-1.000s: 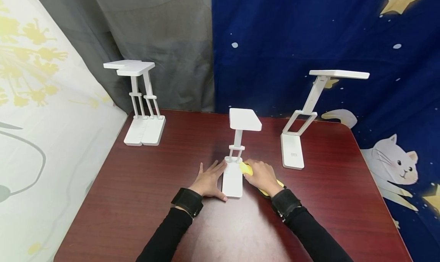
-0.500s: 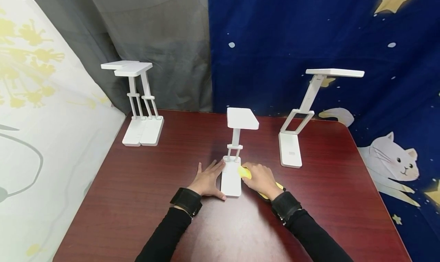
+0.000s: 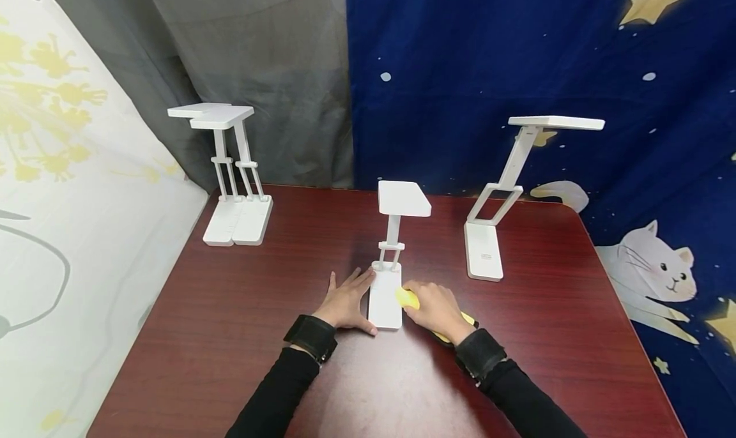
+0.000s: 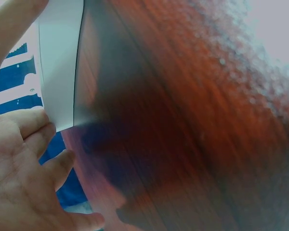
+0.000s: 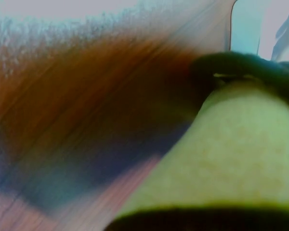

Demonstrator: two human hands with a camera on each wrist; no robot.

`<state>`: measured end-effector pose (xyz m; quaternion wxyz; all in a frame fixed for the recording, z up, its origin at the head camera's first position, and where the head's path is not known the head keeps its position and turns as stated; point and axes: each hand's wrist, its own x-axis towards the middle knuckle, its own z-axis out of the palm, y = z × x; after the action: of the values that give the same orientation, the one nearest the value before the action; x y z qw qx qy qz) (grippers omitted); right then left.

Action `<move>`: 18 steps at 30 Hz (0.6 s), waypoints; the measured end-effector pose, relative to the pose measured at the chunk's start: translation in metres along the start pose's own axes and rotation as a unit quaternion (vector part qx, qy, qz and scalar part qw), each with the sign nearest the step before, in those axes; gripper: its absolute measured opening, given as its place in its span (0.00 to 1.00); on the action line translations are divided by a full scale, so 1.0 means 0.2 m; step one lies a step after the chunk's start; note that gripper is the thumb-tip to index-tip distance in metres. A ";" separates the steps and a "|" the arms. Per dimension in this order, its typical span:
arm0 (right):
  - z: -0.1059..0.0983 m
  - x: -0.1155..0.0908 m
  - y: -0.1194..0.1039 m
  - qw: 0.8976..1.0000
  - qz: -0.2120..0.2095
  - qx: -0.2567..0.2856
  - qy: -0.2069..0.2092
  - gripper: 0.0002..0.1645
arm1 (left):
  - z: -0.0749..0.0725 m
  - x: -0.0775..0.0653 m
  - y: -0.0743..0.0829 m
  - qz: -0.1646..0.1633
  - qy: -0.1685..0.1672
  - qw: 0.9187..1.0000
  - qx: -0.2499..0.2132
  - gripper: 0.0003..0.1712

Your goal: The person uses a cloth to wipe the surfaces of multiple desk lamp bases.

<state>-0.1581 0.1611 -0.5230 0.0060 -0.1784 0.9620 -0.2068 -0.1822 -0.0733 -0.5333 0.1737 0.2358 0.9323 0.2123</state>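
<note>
A white folding desk lamp (image 3: 384,297) stands upright at the middle of the table, its flat head raised over the base. My left hand (image 3: 347,302) rests at the left side of the base with fingers spread and fairly straight. In the left wrist view, fingertips (image 4: 36,115) touch the white base (image 4: 60,72). My right hand (image 3: 436,309) grips a yellow cloth (image 3: 407,297) with dark edging against the right side of the base. In the right wrist view, the yellow cloth (image 5: 231,159) fills much of the lower right, blurred, and hides the fingers.
Two similar white lamps (image 3: 221,222) stand side by side at the back left. Another white lamp (image 3: 484,253) stands at the right, its arm leaning right. Behind the dark red table (image 3: 218,336) hang a grey curtain (image 3: 276,74) and a blue one (image 3: 489,55).
My right hand has slid a little toward me along the base with the yellow cloth. The left hand stays in place, and the head view has shifted slightly.
</note>
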 end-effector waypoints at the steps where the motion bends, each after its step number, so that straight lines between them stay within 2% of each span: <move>1: 0.00 0.00 0.00 1.000 -0.001 0.000 -0.001 0.21 | 0.00 0.00 0.00 0.000 0.000 1.000 -0.001 0.73; 18: 0.01 -0.08 -0.04 1.000 -0.008 -0.009 0.005 0.21 | 0.00 0.00 -0.01 0.004 0.008 1.000 -0.002 0.74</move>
<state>-0.1391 0.1590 -0.5219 -0.0017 -0.1853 0.9624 -0.1988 -0.1823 -0.0741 -0.5343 0.1657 0.2378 0.9322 0.2170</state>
